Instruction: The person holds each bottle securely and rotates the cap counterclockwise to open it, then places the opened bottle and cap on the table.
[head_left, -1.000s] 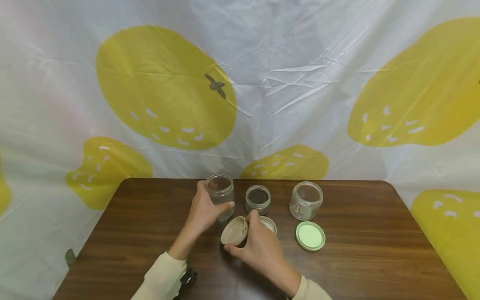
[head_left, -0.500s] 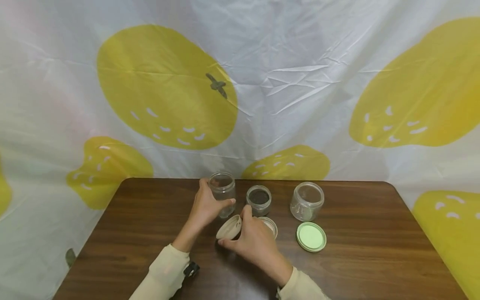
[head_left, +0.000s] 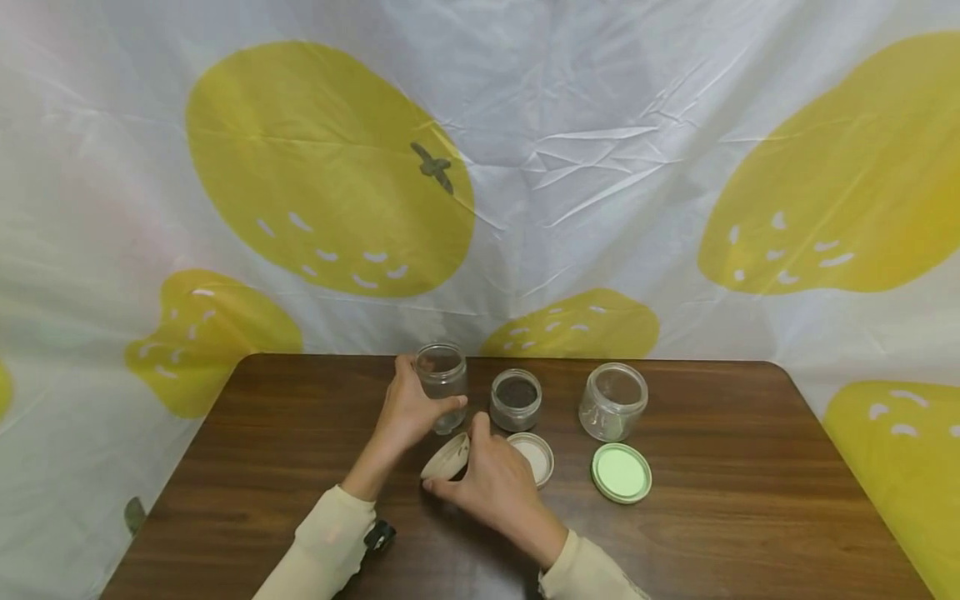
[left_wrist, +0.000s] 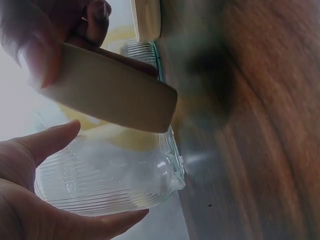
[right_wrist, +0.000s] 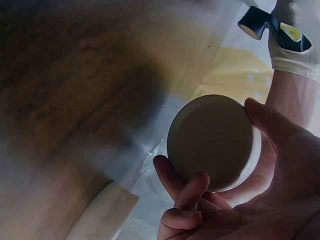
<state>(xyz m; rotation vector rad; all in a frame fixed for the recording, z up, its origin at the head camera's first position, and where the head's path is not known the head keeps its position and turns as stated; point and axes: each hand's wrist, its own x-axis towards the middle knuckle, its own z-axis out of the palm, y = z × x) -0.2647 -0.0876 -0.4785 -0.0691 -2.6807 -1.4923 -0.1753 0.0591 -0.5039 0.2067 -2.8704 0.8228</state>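
Note:
My left hand (head_left: pixel 408 414) grips a tall clear jar (head_left: pixel 442 385), fingers and thumb on either side of its body. The ridged jar wall (left_wrist: pixel 100 172) shows up close in the left wrist view. In front of that jar, my right hand (head_left: pixel 495 481) pinches a beige lid (head_left: pixel 446 458) by its rim, tilted nearly on edge, its hollow side towards the upper left. The lid's flat outer face (right_wrist: pixel 210 140) fills the middle of the right wrist view. Beside the right hand, a second, pale lid (head_left: pixel 536 460) lies on the table, partly covered by the hand.
A short jar (head_left: pixel 516 414) with a dark-looking inside stands right of the held jar. Further right is a wider clear jar (head_left: pixel 612 408), with a green lid (head_left: pixel 621 472) lying in front of it. Behind the wooden table (head_left: pixel 735 475) hangs a lemon-print cloth (head_left: pixel 585 208).
My right hand has moved left with the beige lid and turned it more on edge. More of the pale lid on the table shows. The left hand keeps its grip on the tall jar.

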